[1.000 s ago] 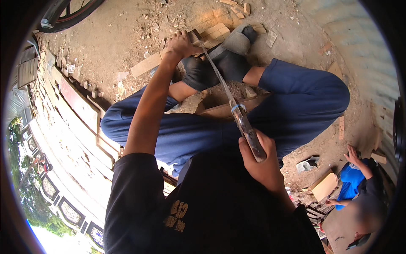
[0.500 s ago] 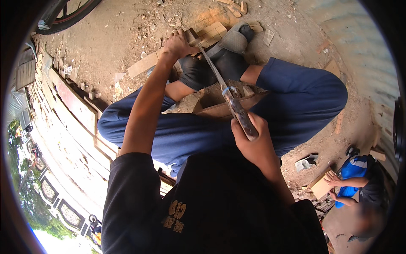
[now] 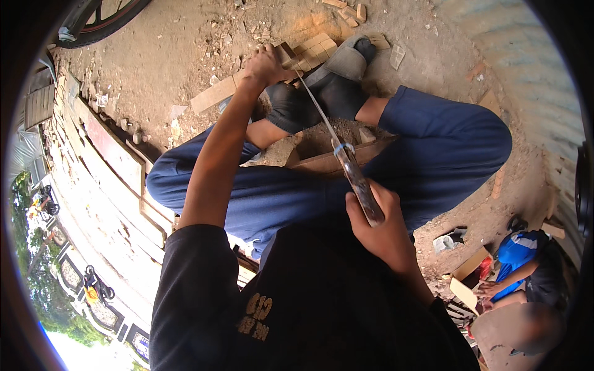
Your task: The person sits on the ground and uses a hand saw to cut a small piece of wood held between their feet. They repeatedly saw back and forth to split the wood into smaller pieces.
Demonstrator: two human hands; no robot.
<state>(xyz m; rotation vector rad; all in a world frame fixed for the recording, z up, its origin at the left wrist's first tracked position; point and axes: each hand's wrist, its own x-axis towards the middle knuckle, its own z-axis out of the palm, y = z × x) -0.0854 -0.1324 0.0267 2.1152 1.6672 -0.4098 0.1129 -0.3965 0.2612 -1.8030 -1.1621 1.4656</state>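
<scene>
My right hand (image 3: pixel 382 216) is wrapped round the mottled brown handle of a handsaw (image 3: pixel 357 184). Its long, thin blade runs up and left, seen nearly edge-on, and the tip reaches the wood beside my left hand (image 3: pixel 265 67). That hand presses down on a light wooden strip (image 3: pixel 213 94), with its thumb toward the blade and the fingers bent over the wood. Just beyond the fingers sits a dark brown wood block (image 3: pixel 285 53). Several small cut wood blocks (image 3: pixel 317 51) lie beside it, next to my foot in a grey sandal (image 3: pixel 345 63). The exact contact of blade and wood is too small to tell.
My bent legs (image 3: pixel 445 142) frame the work, with a wooden piece (image 3: pixel 334 156) between them. Planks (image 3: pixel 111 151) are stacked at left, and a wheel (image 3: pixel 102 25) stands at upper left. A corrugated wall (image 3: pixel 532 80) rises at right. Another person (image 3: pixel 544 266) handles a board at lower right.
My right hand has drawn the handsaw back toward my body and slightly right. My left hand stays on the wood. The other person's board has tilted and shifted lower.
</scene>
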